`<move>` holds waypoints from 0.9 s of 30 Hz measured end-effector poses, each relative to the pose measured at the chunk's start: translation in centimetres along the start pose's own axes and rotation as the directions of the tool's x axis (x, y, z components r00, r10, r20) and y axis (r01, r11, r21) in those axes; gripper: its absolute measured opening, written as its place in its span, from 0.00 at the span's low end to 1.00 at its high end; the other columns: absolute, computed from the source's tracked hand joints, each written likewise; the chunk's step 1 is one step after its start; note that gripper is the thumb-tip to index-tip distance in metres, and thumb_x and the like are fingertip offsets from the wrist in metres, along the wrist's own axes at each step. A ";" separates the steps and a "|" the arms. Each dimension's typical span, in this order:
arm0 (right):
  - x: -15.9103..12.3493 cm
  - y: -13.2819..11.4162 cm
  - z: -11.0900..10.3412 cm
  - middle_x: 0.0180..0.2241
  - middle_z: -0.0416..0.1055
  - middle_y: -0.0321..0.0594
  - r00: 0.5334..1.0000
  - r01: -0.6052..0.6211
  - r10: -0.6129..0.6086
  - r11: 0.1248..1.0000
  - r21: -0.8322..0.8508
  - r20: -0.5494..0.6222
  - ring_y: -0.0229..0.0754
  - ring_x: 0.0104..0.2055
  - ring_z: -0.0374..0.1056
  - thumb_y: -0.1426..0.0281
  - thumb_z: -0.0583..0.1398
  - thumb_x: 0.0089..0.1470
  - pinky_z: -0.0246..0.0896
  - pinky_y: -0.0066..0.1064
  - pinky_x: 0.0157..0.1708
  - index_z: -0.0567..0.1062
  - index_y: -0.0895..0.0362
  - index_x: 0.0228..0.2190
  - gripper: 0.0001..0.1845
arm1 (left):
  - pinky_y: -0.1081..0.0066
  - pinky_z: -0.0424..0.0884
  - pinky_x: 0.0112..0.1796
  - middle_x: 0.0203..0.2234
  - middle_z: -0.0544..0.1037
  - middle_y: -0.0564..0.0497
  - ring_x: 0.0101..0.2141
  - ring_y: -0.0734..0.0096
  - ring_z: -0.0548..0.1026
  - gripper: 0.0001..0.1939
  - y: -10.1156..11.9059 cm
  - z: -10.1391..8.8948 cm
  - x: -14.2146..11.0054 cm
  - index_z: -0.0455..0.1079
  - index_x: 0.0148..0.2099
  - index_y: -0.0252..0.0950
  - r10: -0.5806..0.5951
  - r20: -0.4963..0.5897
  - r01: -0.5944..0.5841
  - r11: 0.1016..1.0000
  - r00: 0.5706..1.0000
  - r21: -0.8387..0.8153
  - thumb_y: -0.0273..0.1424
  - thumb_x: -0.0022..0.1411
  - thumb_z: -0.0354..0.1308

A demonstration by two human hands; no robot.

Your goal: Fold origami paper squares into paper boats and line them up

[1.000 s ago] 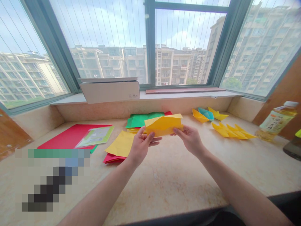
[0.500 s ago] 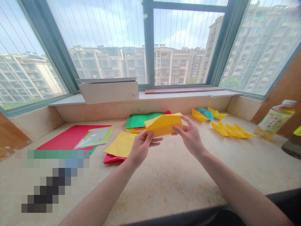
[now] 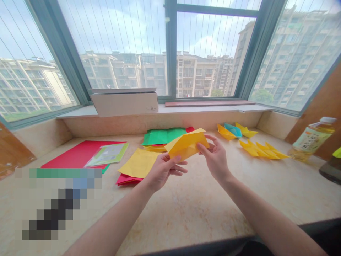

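Note:
Both of my hands are raised over the marble counter (image 3: 186,213), holding a folded yellow-orange paper (image 3: 186,145) between them. My left hand (image 3: 162,172) grips its lower left end. My right hand (image 3: 216,158) pinches its right side, with the fingers spread behind it. Beyond the hands lie a green paper sheet (image 3: 163,137) and a loose yellow sheet (image 3: 138,163), with pink-red paper (image 3: 125,179) under the yellow sheet's edge. Several finished yellow paper boats (image 3: 262,150) and a teal paper boat (image 3: 233,130) stand to the right.
A red board (image 3: 77,155) with a plastic packet (image 3: 108,154) lies at the left. A white cardboard box (image 3: 125,104) sits on the window ledge. A cooking-oil bottle (image 3: 313,138) stands at the right, and a pixelated patch (image 3: 58,202) hides the front left.
The folded paper has tilted, with its right end rising and its left end dropping. My left hand has turned with it, and the fingers of my right hand have spread further.

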State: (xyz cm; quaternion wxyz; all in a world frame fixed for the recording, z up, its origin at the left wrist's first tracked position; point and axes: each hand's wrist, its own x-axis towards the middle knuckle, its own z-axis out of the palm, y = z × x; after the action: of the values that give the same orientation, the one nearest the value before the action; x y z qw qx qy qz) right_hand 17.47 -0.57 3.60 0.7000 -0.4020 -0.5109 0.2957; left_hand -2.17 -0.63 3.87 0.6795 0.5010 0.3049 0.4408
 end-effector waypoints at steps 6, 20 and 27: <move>-0.3 0.3 0.4 0.42 0.79 0.44 0.994 -0.054 0.043 0.993 0.103 0.105 0.45 0.39 0.76 0.55 0.65 0.53 0.72 0.34 0.36 0.67 0.52 0.54 0.30 | 0.79 0.73 0.27 0.37 0.83 0.42 0.28 0.70 0.82 0.17 -0.4 0.4 0.2 0.75 0.46 0.32 0.007 -0.074 -0.005 1.000 0.997 0.026 0.37 0.58 0.67; -1.3 0.7 1.2 0.43 0.80 0.43 0.953 -0.191 0.123 0.953 0.236 0.275 0.50 0.47 0.74 0.56 0.64 0.56 0.66 0.41 0.52 0.81 0.56 0.41 0.18 | 0.75 0.74 0.23 0.37 0.82 0.39 0.26 0.64 0.82 0.22 -0.7 1.4 0.1 0.74 0.45 0.30 0.090 -0.047 -0.080 0.979 0.995 0.186 0.44 0.57 0.65; -0.4 0.8 0.8 0.42 0.80 0.45 0.985 -0.145 0.113 0.949 0.279 0.127 0.51 0.47 0.74 0.53 0.62 0.56 0.66 0.42 0.50 0.81 0.57 0.41 0.22 | 0.74 0.74 0.24 0.36 0.82 0.40 0.27 0.64 0.81 0.21 -0.8 1.0 0.1 0.74 0.45 0.29 0.104 -0.057 -0.090 0.973 0.993 0.211 0.43 0.59 0.64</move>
State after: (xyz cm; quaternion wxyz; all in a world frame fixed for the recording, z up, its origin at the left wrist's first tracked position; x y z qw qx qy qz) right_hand 16.55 -0.24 2.81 0.7008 -0.3120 -0.4729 0.4335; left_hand -1.02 -1.07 3.48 0.5904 0.5683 0.3475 0.4558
